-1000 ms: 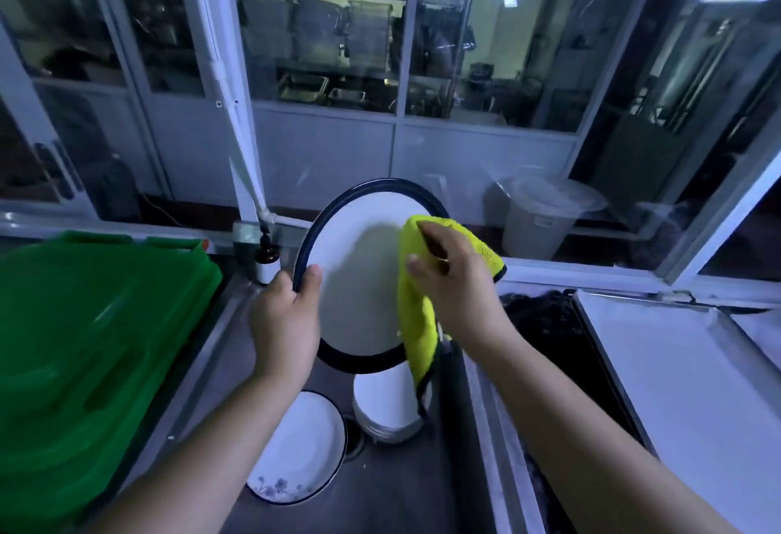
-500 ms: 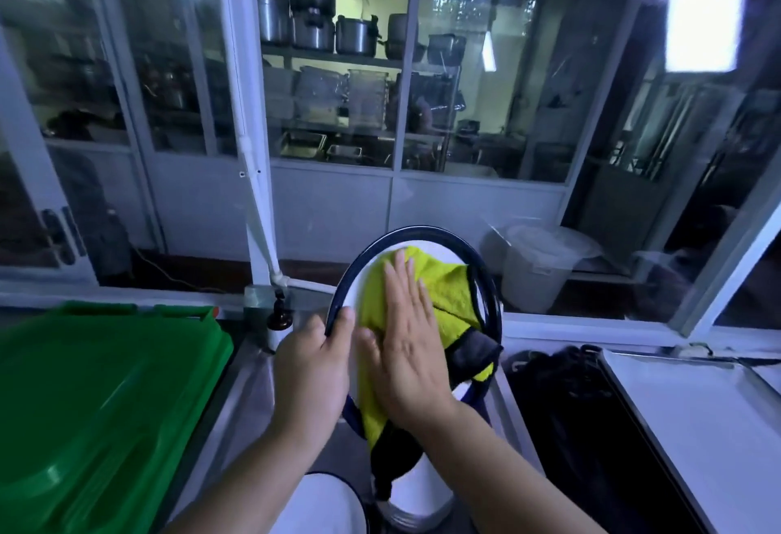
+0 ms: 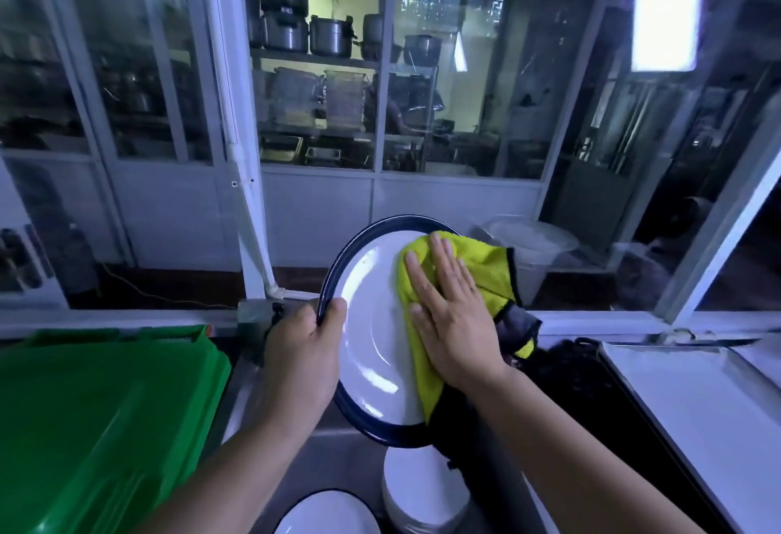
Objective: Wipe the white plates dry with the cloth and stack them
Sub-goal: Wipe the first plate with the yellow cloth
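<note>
Hands are both busy: my left hand [image 3: 302,354] grips the plate [image 3: 374,335] by its rim, tilted up above the stack [image 3: 422,491], while my right hand [image 3: 450,318] lies flat, pressing the cloth [image 3: 486,267] on its face. Wiping is under way; I judge the bare left half needs drying next.

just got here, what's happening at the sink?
A person is drying dishes. The left hand grips the rim of a white plate held upright, while the right hand presses a yellow cloth flat against its face. Below sit a stack of plates and another single plate.
</note>
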`<state>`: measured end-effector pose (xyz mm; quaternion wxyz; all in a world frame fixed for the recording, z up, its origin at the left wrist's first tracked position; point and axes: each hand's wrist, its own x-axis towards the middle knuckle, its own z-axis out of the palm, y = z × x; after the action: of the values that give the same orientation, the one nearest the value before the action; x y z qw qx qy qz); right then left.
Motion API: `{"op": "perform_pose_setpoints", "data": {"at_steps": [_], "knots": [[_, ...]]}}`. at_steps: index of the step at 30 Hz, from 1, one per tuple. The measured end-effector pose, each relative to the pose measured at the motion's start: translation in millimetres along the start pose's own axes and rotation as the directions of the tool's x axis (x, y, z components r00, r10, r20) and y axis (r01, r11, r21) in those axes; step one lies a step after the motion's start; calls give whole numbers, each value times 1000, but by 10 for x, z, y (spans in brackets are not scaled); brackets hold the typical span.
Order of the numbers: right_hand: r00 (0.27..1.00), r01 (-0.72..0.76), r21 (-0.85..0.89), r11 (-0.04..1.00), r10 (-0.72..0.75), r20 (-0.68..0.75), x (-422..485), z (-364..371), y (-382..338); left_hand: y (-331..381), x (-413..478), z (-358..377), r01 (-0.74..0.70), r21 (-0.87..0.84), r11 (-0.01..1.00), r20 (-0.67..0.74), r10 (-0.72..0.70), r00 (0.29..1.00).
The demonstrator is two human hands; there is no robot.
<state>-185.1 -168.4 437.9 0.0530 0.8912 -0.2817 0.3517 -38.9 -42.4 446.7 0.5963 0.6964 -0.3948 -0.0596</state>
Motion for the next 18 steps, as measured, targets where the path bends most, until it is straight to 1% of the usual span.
{"op": "perform_pose_setpoints", "data": {"at_steps": [3,5,8,11,13,15,17,18], "knots": [[997,73,25,997,-72,-5,119,69,-298,-3,44,-16,12,-51,999,-6,-13,1000],[986,169,56,984,-168,-22,67,133,-495,-5,106,-50,15,-63,998,-9,-16,1000],[944,315,104,943,-323,65,-163,143,-554,-26,173,-136,27,-97,995,-28,-30,999],[883,432,68,899,-437,170,-339,41,-333,-44,161,-221,19,-97,995,3,-19,1000],[886,435,-15,900,-425,186,-344,-8,-151,-38,128,-244,-18,-72,997,26,20,999],[927,358,-78,931,-344,146,-267,-40,-21,3,102,-233,-77,-7,997,44,77,996],[955,289,-79,954,-282,87,-140,-67,31,64,83,-198,-119,54,991,54,116,992],[959,282,-65,957,-278,62,-70,-76,35,93,75,-174,-124,73,990,59,120,991]]}}
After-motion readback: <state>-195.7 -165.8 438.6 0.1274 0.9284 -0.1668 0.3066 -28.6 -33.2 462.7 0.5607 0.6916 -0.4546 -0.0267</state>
